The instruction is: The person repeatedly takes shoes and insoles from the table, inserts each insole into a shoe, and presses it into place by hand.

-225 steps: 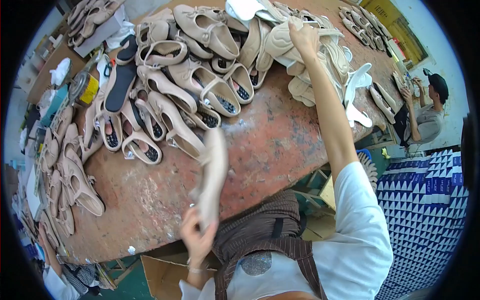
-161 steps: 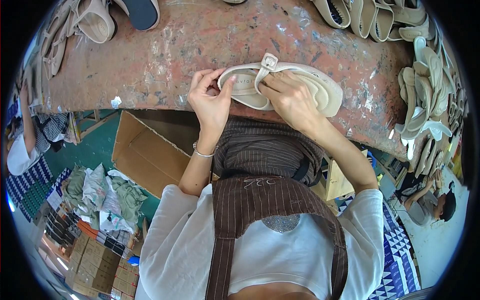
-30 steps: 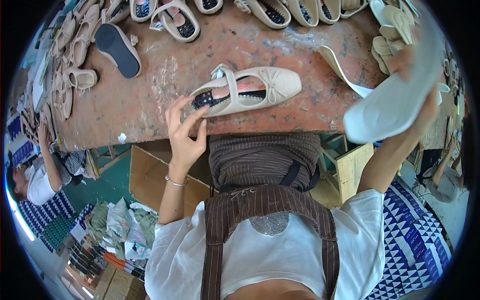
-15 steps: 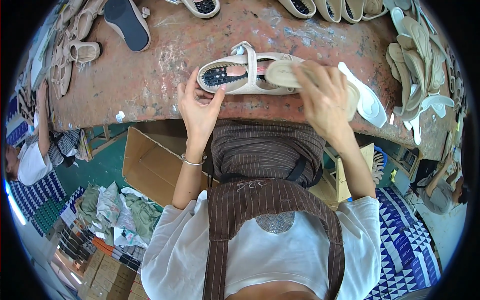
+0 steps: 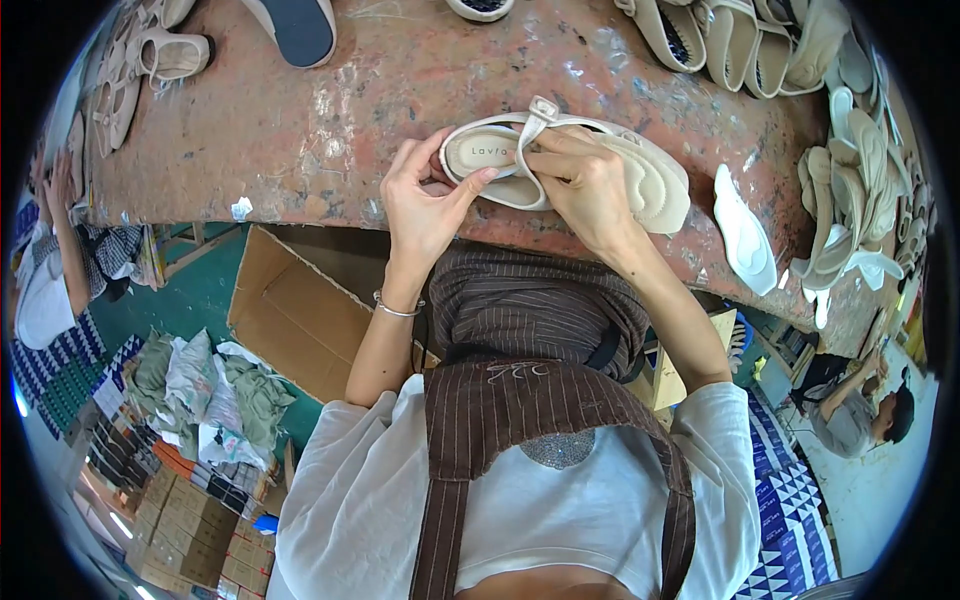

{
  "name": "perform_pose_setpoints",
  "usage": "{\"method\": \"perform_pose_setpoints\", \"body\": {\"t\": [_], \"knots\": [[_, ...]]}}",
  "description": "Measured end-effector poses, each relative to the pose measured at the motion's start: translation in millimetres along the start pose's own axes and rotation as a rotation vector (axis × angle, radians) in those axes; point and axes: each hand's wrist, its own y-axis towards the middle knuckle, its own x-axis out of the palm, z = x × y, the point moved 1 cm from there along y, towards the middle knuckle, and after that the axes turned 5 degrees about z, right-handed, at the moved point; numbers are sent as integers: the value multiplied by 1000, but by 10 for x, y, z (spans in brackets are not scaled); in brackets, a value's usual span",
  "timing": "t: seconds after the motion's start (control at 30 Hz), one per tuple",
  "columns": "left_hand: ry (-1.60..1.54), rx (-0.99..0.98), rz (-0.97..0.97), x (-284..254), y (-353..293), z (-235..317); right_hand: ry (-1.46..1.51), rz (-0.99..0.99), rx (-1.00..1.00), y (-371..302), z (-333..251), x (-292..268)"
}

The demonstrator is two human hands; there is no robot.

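Note:
A beige strapped shoe (image 5: 520, 195) lies sideways near the table's front edge, its heel to the left. My left hand (image 5: 418, 195) is closed around the heel, thumb resting at the insole's edge. Inside the heel lies one end of a beige insole (image 5: 655, 185); its wide, padded front end still rests outside, over the toe side of the shoe. My right hand (image 5: 585, 185) grips the middle of the insole beside the buckled strap (image 5: 540, 112), fingers bent and partly hidden. The dark lining seen at the heel before is covered now.
A white insole-shaped piece (image 5: 742, 235) lies to the right, beside a heap of insoles (image 5: 860, 190). Several beige shoes (image 5: 735, 50) line the back right; others (image 5: 175, 55) stand at the far left. An opened cardboard box (image 5: 290, 310) sits below the table edge. Other people work at both sides.
My right hand has moved left with the insole, whose heel end has gone under the strap into the shoe's heel. The shoe has shifted right and tilted; my left hand followed its heel.

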Motion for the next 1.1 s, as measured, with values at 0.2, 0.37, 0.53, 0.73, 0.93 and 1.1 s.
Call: {"method": "perform_pose_setpoints", "body": {"t": [0.2, 0.37, 0.53, 0.73, 0.93, 1.1], "knots": [[-4, -34, 92, 74, 74, -18, -154, -38, -102, -45, 20, 51], [-88, -213, 127, 94, 130, 18, -94, -343, -348, 19, 72, 24], [40, -116, 133, 92, 162, -4, -326, -597, -205, 27, -52, -48], [85, -120, 95, 72, 184, 37, -722, -328, -179, -191, -260, -230], [310, 28, -182, 255, -340, 306, -669, 461, 107, -129, 48, -620], [558, 438, -192, 553, -933, 583, -31, 417, 500, -81, 157, -929]]}}
